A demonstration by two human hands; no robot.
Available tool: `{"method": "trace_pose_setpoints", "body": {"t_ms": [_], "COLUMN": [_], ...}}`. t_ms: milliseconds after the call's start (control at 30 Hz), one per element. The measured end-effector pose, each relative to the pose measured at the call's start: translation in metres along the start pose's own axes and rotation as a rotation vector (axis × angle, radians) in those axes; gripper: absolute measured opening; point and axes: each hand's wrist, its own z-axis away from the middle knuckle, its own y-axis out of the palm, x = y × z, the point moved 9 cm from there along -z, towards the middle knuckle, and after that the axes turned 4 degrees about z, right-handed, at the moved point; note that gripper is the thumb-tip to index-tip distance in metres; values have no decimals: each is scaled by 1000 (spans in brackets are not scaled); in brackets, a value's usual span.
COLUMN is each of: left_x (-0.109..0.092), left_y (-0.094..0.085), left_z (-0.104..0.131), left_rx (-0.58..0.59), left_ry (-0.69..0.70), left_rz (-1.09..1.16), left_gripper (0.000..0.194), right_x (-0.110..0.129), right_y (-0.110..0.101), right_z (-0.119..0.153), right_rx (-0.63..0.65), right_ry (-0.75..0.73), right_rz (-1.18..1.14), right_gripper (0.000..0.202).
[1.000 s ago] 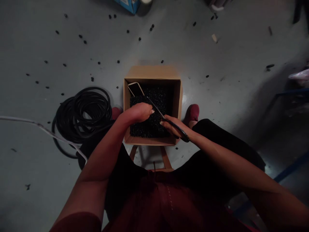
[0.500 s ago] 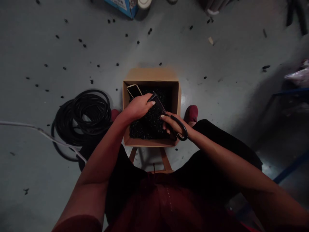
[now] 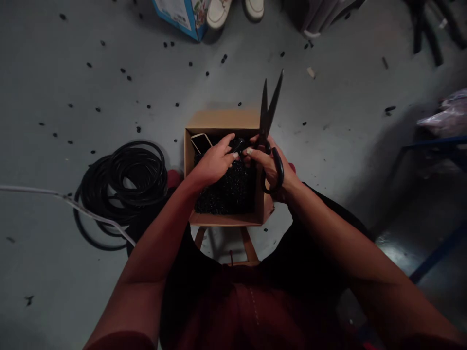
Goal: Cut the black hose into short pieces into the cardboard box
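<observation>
Over the box [image 3: 226,220], your right hand [image 3: 273,163] is gripping the scissors [image 3: 265,130] point-first toward one o'clock, likely sparing your left hand [image 3: 215,164], whose finger grip I cannot tell.

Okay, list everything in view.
Cardboard box: 1, brown, centre
Pieces: many, black, inside box
Phone-like object: 1, black, inside box
Scissors: 1, black, box's right side
Hose coil: 1, black, left
Cord: 1, pale, left
Bits: many, black, floor
Carton: 1, blue, top
Shoes: 2, pale, top
Unclear object: 1, grey, top
Strips: several, black, top right
Plastic: some, pinkish, right
Frame: 1, blue, right
Wooden legs: 2, brown, bottom
Own shoes: 2, red, beside box
Clothes: 2, maroon and black, bottom
Left hand: 1, at pieces
Right hand: 1, on scissors
</observation>
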Motion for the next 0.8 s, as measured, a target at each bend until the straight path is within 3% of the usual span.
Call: {"method": "trace_pose_setpoints", "body": {"t_ms": [300,533,700,800], "left_x": [-5,-13,-18,-22], "left_y": [14,14,-12,-36], "left_z": [1,1,3,5], "left_rx": [80,42,-159,-279], "left_ry": [-23,25,25,63], "left_rz": [31,-78,-221,-295], "left_gripper": [62,44,32,32], "right_x": [7,8,11,14], "right_y": [-1,-8,-14,-4], "right_z": [-11,-21,-19,-12], "right_rx": [-27,-74,-135,-44], "right_ry": [-28,-47,9,56], "right_rz": [59,169,79,-34], "right_gripper": [44,45,42,47]}}
